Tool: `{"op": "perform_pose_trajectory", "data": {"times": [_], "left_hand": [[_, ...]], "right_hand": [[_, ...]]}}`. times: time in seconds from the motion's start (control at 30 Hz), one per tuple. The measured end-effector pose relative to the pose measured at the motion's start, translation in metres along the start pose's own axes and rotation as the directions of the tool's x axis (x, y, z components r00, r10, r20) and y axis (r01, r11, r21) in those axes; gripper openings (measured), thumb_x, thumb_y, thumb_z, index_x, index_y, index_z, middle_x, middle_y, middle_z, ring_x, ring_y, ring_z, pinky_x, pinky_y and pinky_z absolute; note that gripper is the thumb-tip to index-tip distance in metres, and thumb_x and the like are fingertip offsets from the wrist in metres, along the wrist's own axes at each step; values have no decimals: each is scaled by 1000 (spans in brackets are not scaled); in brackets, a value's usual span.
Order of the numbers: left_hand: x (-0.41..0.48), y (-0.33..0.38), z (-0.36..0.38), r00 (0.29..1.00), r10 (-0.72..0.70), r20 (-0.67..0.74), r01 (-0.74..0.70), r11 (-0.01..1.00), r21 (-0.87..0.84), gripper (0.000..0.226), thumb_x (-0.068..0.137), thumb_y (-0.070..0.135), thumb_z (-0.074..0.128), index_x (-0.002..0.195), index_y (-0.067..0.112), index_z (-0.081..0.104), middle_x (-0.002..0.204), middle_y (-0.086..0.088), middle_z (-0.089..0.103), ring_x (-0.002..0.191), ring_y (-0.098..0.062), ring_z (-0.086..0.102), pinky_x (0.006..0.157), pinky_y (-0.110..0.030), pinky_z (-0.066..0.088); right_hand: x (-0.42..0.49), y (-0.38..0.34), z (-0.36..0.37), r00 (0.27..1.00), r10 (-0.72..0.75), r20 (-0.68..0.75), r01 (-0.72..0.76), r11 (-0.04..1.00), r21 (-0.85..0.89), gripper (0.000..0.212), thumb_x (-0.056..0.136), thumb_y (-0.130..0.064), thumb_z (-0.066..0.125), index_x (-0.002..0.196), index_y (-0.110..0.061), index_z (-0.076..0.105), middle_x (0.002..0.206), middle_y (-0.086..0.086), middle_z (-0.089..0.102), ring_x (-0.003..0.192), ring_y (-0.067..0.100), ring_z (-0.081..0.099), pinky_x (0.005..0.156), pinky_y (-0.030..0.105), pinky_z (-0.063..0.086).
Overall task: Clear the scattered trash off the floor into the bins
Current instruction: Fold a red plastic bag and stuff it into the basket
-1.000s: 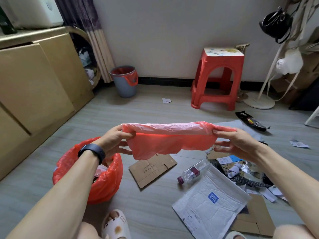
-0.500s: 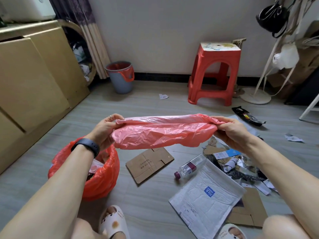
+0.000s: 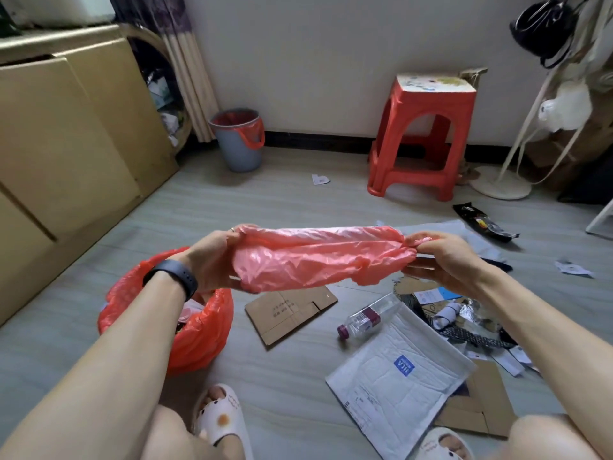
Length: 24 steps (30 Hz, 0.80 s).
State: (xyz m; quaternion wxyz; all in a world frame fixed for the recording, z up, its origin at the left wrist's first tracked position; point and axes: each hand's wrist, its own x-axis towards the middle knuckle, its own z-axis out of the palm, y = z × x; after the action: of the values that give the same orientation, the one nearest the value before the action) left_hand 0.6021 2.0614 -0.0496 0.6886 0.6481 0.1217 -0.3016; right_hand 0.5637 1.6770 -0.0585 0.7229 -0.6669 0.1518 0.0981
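Rn left hand [image 3: 212, 260] and right hand [image 3: 444, 257] pinch the pink bag [image 3: 318, 257] near the red bin [image 3: 199, 333]; I'd rub its mouth open gently.

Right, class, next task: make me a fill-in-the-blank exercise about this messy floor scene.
The left hand and right hand stretch the pink bag ____ them.
The black wristband sits on the ____ wrist.
The plastic bottle lies on its ____.
The stool by the wall is coloured ____.
Missing words: between, left, side, red.
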Motion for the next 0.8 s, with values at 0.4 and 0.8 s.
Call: {"op": "perform_pose_trajectory", "data": {"times": [0.4, 0.8], "left_hand": [[-7, 6, 6, 972, 204, -117, -187, 973, 139, 35, 83, -13, 63, 108, 10, 56, 75, -7, 67, 50, -13, 64, 39, -27, 49], [-5, -7, -6, 974, 137, -181, -96, 971, 219, 29, 96, -7, 46, 76, 11, 57, 67, -10, 62, 50, -22, 68, 42, -25, 54]], "right_hand": [[-1, -2, -8, 998, 50, 50, -56, 991, 119, 48, 78, 3, 68, 123, -8, 57, 109, 23, 68, 87, 27, 69, 68, 30, 62], [4, 7, -6, 997, 10, 82, 0, 992, -124, 27, 88, 18, 51, 81, -6, 60, 93, 23, 62, 71, 23, 54, 61, 26, 48]]}}
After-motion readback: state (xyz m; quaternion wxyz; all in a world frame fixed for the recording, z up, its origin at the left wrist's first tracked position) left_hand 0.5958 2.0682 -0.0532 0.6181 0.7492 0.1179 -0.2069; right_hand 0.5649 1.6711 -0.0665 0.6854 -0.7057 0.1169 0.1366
